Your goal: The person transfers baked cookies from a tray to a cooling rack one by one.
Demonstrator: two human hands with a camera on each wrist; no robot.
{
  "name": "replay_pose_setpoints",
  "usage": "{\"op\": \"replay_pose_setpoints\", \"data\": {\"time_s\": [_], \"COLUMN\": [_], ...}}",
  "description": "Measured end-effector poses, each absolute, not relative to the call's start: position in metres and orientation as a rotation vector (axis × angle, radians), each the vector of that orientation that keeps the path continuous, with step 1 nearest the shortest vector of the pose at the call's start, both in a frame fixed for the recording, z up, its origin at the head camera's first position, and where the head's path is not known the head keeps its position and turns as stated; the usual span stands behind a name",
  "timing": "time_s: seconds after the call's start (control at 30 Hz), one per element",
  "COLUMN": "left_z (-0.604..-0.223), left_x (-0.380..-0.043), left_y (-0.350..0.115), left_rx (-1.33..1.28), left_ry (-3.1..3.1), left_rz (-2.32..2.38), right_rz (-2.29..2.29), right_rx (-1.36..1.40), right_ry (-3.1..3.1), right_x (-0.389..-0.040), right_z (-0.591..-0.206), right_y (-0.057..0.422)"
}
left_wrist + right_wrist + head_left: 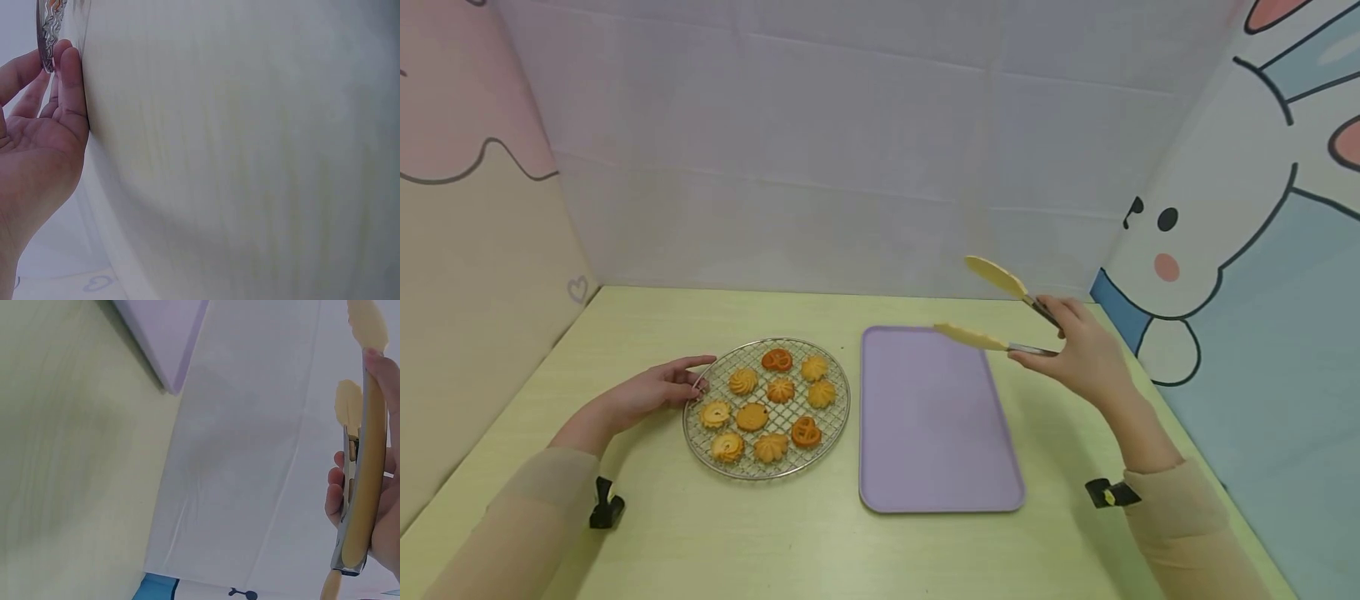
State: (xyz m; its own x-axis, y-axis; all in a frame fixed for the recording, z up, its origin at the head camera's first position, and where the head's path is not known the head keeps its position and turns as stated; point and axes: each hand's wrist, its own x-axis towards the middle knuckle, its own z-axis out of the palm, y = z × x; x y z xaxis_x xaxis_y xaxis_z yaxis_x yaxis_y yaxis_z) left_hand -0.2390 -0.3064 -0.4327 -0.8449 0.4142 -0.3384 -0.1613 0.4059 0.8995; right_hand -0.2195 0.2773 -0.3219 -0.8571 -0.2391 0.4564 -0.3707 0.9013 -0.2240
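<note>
A round wire cooling rack (842,408) carries several cookies (752,417), some piped and ridged, some pretzel-shaped. At its left rim, my left hand (658,390) pinches the edge; the left wrist view shows thumb and fingers about the rim (45,44). My right hand (1086,354) grips a pair of tongs (977,337) with cream tips and metal arms. Those tips are spread apart with nothing between them, above the far right part of a purple tray (932,425). In the right wrist view the tongs (369,469) lie along the fingers.
The tray lies flat on the pale yellow-green table (805,542), just right of the rack. A whitish sheet (865,150) stands behind the table, with cartoon-printed panels at left and right, including a rabbit (1210,217).
</note>
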Motion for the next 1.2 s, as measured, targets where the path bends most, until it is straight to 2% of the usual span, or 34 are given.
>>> {"op": "replay_pose_setpoints", "data": {"time_s": [0.67, 1.2], "left_z": [-0.431, -0.432], "left_x": [-0.239, -0.238], "left_y": [-0.307, -0.305], "left_rx": [0.21, 0.189], "left_ry": [2.155, 2.158], "left_rz": [1.442, 1.448], "right_rz": [0.428, 0.416], "right_rx": [0.063, -0.046], "right_ry": [-2.925, -3.118], "right_x": [-0.242, -0.261], "right_z": [-0.378, -0.408], "right_y": [0.336, 0.371]}}
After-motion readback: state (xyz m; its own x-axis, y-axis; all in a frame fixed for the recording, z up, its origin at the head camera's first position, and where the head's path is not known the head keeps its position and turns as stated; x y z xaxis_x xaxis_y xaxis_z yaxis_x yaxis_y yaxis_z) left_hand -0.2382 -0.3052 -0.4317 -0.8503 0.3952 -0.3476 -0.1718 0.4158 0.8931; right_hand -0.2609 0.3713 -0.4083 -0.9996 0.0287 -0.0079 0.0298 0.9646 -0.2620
